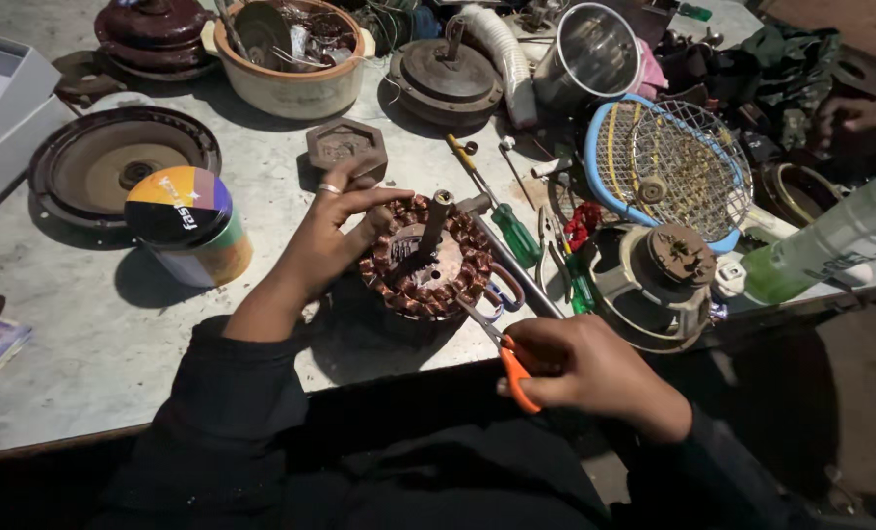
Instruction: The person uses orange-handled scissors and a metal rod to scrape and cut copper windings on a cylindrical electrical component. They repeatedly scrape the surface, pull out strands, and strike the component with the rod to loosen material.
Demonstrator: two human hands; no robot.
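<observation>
Right now the left hand [332, 234] presses down on the round copper coil ring [426, 257] so it cannot slide on the grey table [84, 334]. Its fingers are spread over the ring's far edge, not shut around it. The right hand [580, 371] is closed on orange scissors [502, 355], whose blades point up at the ring's near edge, just touching it. A green screwdriver [502, 211] lies just past the ring, easy to grab. Beside the left wrist stands a colourful can [188, 226], out of the way.

Can [189, 228] left of stator [426, 257], screwdriver [497, 208] right, bowl [291, 59] behind
</observation>
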